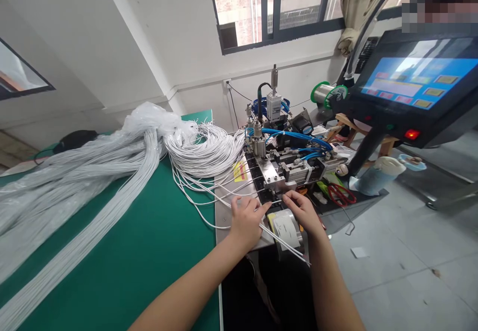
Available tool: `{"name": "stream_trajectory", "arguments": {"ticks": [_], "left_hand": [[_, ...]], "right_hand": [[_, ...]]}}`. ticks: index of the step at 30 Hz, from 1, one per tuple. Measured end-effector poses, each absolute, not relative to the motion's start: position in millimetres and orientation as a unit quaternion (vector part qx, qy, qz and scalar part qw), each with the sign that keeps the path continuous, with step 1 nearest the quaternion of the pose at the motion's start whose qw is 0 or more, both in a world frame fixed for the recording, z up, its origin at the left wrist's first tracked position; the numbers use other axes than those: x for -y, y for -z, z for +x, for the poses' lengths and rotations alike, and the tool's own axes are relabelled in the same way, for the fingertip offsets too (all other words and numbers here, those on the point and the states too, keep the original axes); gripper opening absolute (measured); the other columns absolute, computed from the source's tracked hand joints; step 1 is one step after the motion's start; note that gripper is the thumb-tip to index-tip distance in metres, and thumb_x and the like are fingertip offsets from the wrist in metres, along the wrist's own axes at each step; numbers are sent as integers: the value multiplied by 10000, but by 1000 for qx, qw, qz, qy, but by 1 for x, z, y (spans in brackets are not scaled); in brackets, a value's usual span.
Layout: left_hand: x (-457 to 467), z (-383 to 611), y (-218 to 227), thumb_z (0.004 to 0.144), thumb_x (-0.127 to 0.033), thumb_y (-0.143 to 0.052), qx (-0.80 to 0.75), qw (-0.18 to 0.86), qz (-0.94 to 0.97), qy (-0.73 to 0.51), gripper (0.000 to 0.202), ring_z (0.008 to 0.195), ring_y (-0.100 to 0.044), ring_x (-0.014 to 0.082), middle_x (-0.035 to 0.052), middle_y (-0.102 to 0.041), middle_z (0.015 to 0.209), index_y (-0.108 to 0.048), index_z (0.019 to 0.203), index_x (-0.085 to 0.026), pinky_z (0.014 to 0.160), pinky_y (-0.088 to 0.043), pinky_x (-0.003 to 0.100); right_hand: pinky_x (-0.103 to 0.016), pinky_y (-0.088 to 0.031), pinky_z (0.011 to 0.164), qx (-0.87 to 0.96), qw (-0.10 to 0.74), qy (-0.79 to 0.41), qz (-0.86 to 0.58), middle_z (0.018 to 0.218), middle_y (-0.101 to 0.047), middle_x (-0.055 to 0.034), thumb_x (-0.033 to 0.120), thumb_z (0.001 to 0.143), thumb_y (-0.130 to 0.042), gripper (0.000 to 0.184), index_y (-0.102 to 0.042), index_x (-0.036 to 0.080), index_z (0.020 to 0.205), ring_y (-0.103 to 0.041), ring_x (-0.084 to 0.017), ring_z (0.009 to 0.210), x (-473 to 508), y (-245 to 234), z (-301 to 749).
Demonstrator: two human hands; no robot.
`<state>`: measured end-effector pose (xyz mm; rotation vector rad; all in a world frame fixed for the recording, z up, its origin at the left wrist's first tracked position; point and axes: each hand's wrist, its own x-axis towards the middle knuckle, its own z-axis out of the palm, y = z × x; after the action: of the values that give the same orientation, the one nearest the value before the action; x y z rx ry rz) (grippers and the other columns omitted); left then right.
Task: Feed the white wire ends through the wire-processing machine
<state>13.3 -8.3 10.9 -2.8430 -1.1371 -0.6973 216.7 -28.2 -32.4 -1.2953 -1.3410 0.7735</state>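
At the front of a small metal bench machine (274,171), my left hand (245,220) is closed around white cables (284,244), whose loose ends stick out below it toward my lap. Its thumb and index finger reach right, to a short length of white cable at the machine's front edge. My right hand (301,210) pinches the other end of that length between thumb and fingertips. The exact cable tip is too small to make out. Just below the hands sits a round metal part with a paper label (286,229). More cables run left from the machine to a large coil (209,154).
Bundles of white cable in clear plastic (93,166) lie on the green table (164,256). A touchscreen (414,82) on a post stands at right. Near it are red-handled scissors (341,195), a wire spool (324,93) and a bluish container (377,175). Another person is partly visible behind the screen.
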Motion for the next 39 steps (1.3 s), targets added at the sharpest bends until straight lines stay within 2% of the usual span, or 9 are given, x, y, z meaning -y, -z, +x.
{"name": "stream_trajectory", "arguments": {"ticks": [8, 15, 20, 33, 39], "left_hand": [[8, 13, -9, 684, -5, -485, 361, 9, -905, 226, 584, 914, -531, 207, 14, -615, 890, -593, 1166, -317, 950, -237, 491], [7, 14, -7, 737, -30, -493, 364, -2, -902, 233, 507, 916, -533, 205, 19, -621, 894, -608, 1145, -308, 948, -238, 487], [7, 14, -8, 754, -43, -503, 369, 0, -900, 232, 457, 928, -538, 201, 15, -620, 910, -614, 1119, -296, 954, -251, 484], [9, 14, -9, 726, -23, -499, 381, -1, -897, 226, 433, 940, -525, 228, 31, -631, 912, -611, 1059, -277, 960, -249, 513], [10, 14, -11, 750, -47, -498, 387, 6, -895, 220, 374, 942, -518, 227, 29, -626, 907, -611, 1027, -271, 953, -254, 503]], "right_hand": [[-243, -320, 574, 558, 529, -360, -528, 654, -417, 25, 428, 876, -524, 303, -484, 191, 690, -383, -131, 630, 28, 32, 220], [-222, -303, 518, 477, 547, -447, -522, 628, -388, 30, 450, 791, -583, 316, -481, 185, 651, -364, -116, 592, 22, 39, 218], [-221, -276, 482, 423, 563, -490, -514, 582, -366, 42, 401, 723, -595, 270, -469, 188, 615, -319, -101, 534, 19, 42, 213], [-223, -223, 442, 367, 581, -518, -509, 488, -345, 71, 343, 619, -589, 213, -454, 197, 545, -270, -81, 448, 19, 33, 208], [-220, -214, 447, 374, 583, -520, -500, 498, -360, 70, 309, 630, -583, 184, -470, 189, 547, -278, -78, 453, 19, 34, 209]]}}
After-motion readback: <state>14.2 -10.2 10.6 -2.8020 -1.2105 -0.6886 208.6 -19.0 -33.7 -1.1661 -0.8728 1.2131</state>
